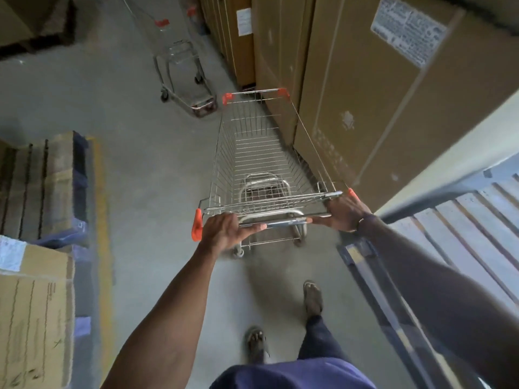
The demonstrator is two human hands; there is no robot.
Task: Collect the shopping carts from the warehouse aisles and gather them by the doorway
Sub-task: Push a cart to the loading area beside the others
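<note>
Head view: warehouse aisle.
Cart: wire basket holds nothing, on the floor beside tall cartons.
Hands: left hand and right hand both grasp its handle bar.
Second cart: ahead, apart.

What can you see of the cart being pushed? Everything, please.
The near cart is a silver wire-mesh basket on a metal frame, empty, upright on the concrete floor. Orange caps sit on its front corners and handle ends. The left hand grips the metal handle bar near its left end, and the right hand holds it at the right end. Its right side runs close beside tall cardboard boxes; whether they touch is unclear. One rear wheel shows below the handle.
</note>
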